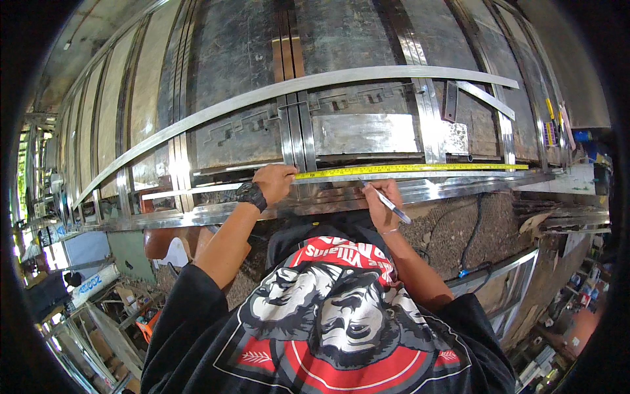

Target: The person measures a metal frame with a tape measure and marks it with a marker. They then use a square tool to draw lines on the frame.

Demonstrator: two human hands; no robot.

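My left hand (274,182), with a black watch on its wrist, presses the end of a yellow tape measure (420,169) against a long shiny metal bar (459,187). The tape runs to the right along the bar. My right hand (382,200) grips a silver pen (388,203) whose tip touches the bar just below the tape. The bar belongs to a big metal gate frame (367,134) with flat panels and upright strips.
A curved metal strip (216,108) arcs over the frame. A black cable (474,230) hangs at the right above rough ground. Metal frames and clutter lie at the lower left (98,315) and right edge (564,295).
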